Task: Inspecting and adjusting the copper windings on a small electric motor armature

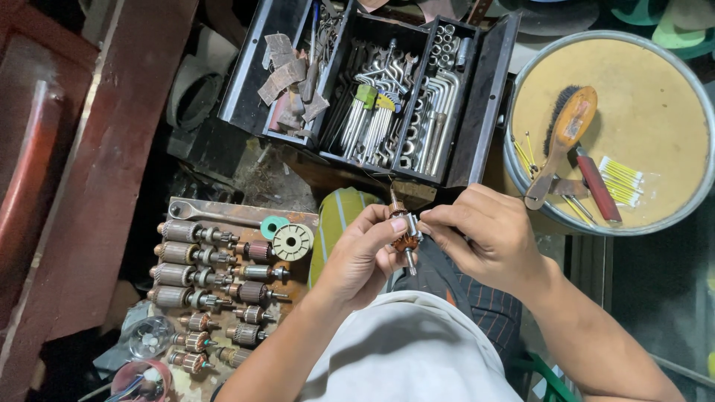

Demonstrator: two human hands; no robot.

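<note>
My left hand [363, 253] and my right hand [485, 232] meet in front of my chest around a small motor armature [407, 240] with copper windings and a steel shaft that points down. Left thumb and fingers pinch its body. Right fingertips press on its upper end from the right. A thin wire or lead rises from the top of the armature. My lap and white shirt lie below both hands.
An open black toolbox [488, 97] with wrenches, hex keys and sockets lies ahead. A round drum lid [655, 97] at right carries a wooden brush [562, 138], a red tool and cotton swabs. Several armatures [190, 275] and a ratchet wrench rest on a rusty board at left.
</note>
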